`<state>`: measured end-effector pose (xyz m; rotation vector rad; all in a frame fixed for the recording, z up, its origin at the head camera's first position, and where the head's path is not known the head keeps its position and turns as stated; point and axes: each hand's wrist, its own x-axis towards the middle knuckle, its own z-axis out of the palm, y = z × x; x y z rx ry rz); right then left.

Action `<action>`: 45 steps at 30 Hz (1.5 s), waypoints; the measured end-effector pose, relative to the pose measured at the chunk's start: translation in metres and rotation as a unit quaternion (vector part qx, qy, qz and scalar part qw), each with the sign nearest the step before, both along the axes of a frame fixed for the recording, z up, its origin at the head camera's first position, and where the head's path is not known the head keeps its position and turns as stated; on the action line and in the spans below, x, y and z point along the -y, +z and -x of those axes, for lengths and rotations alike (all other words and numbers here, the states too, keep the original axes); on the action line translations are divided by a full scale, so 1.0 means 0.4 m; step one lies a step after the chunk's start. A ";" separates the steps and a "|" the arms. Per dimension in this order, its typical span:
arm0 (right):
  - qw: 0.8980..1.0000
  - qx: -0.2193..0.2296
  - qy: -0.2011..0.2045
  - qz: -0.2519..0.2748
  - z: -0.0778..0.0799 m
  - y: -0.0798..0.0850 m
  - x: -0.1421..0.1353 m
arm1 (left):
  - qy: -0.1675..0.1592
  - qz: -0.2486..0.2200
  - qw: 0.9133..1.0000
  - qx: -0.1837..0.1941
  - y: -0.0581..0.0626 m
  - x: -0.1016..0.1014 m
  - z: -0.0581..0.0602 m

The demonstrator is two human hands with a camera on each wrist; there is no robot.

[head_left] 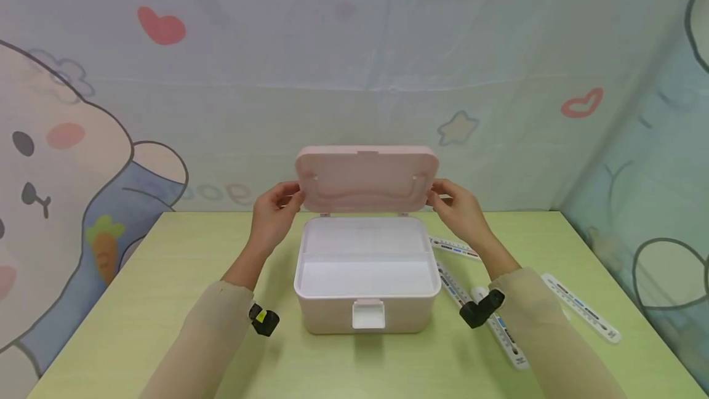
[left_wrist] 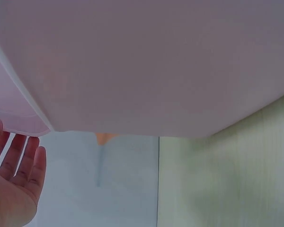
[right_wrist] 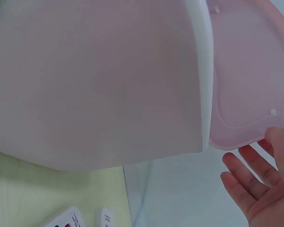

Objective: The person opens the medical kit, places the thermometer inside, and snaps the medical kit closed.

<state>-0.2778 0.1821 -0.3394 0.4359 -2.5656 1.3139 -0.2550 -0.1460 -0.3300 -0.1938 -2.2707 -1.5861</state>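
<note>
A pink storage box [head_left: 368, 316] with a white inner tray [head_left: 365, 276] stands on the table, its lid [head_left: 365, 180] raised upright at the back hinges. My left hand [head_left: 275, 214] pinches the lid's left edge between thumb and fingers. At the opposite edge, my right hand [head_left: 458, 211] grips the lid the same way; the right wrist view shows the thumb on its inner face and some fingers [right_wrist: 248, 182] spread below. In the left wrist view the box's side wall [left_wrist: 132, 66] fills most of the picture. A latch [head_left: 368, 314] sits on the box's front.
Several white thermometers lie right of the box: one by its back corner [head_left: 454, 247], one partly under the right wrist [head_left: 509, 340], one farther right [head_left: 584, 310]. The greenish table [head_left: 183, 276] meets a cartoon-printed cloth [head_left: 354, 79] behind.
</note>
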 end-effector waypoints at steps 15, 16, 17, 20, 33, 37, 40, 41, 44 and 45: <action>1.000 0.029 0.009 0.008 0.034 0.001 0.014 | -0.012 -0.014 1.000 0.010 -0.056 0.020 0.073; 0.999 0.031 0.009 0.010 0.037 0.000 0.015 | -0.012 -0.014 1.000 0.010 -0.056 0.020 0.074; 0.999 0.033 0.008 0.012 0.040 -0.001 0.017 | -0.012 -0.014 1.000 0.010 -0.055 0.019 0.076; 0.999 0.041 0.012 0.019 0.047 -0.005 0.020 | -0.012 -0.012 1.000 0.014 -0.056 0.018 0.081; 0.998 0.067 0.002 -0.001 0.061 -0.032 0.029 | -0.012 -0.013 0.999 0.051 -0.075 0.017 0.100; 0.997 0.078 0.004 -0.008 0.062 -0.046 0.030 | -0.014 -0.018 0.998 0.063 -0.083 0.017 0.100; 0.996 0.083 0.005 -0.010 0.063 -0.054 0.030 | -0.010 -0.019 0.997 0.069 -0.090 0.015 0.101; 0.996 0.085 0.004 -0.011 0.063 -0.056 0.031 | -0.008 -0.017 0.997 0.069 -0.093 0.014 0.102; 0.996 0.091 -0.001 -0.013 0.064 -0.059 0.032 | -0.005 -0.011 0.998 0.068 -0.097 0.012 0.104; 0.996 0.093 -0.002 -0.013 0.065 -0.060 0.033 | -0.004 -0.009 0.997 0.070 -0.097 0.012 0.104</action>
